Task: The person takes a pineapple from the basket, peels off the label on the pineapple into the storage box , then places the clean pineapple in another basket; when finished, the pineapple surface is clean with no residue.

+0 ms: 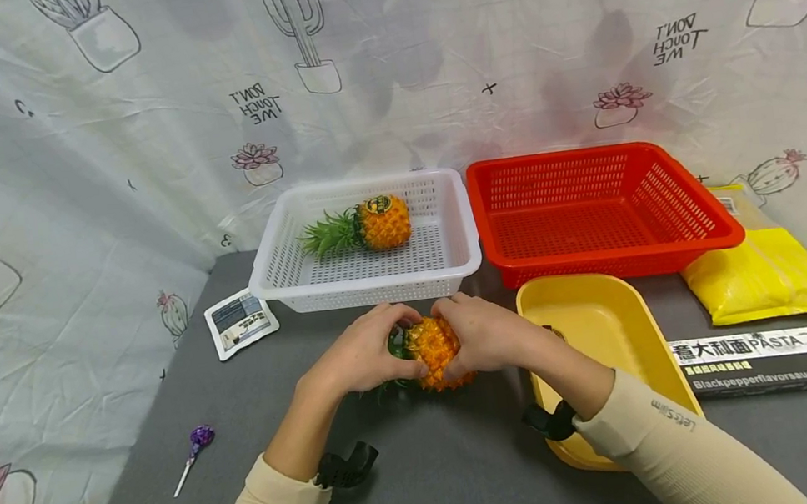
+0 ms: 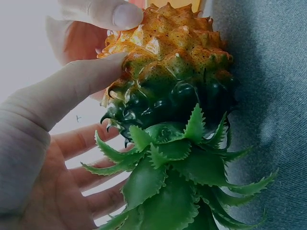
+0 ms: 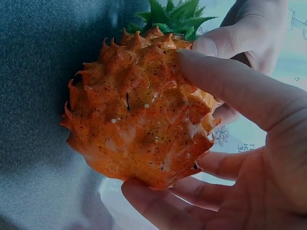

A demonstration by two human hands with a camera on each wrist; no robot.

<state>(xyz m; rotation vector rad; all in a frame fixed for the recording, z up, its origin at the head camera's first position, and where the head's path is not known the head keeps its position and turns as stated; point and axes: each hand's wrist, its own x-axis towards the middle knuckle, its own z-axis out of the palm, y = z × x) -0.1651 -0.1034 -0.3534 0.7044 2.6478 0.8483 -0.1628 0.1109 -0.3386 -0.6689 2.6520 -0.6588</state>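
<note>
A glossy orange toy-like pineapple lies on the grey table, in front of the white basket. My left hand grips it from the left, near the green leaves. From the right, my right hand holds the rounded orange end. In the right wrist view, the thumb lies along the top of the pineapple and other fingers curl round its far side. Both thumbs come close together on the fruit. Seen from the head, the left hand covers most of the leaves. A second pineapple lies in the white basket.
Beside the white basket stands a red basket. A yellow tray sits partly under my right forearm. Farther right are a yellow bag and a black-and-white pasta box. A white packet and a purple lollipop lie at left.
</note>
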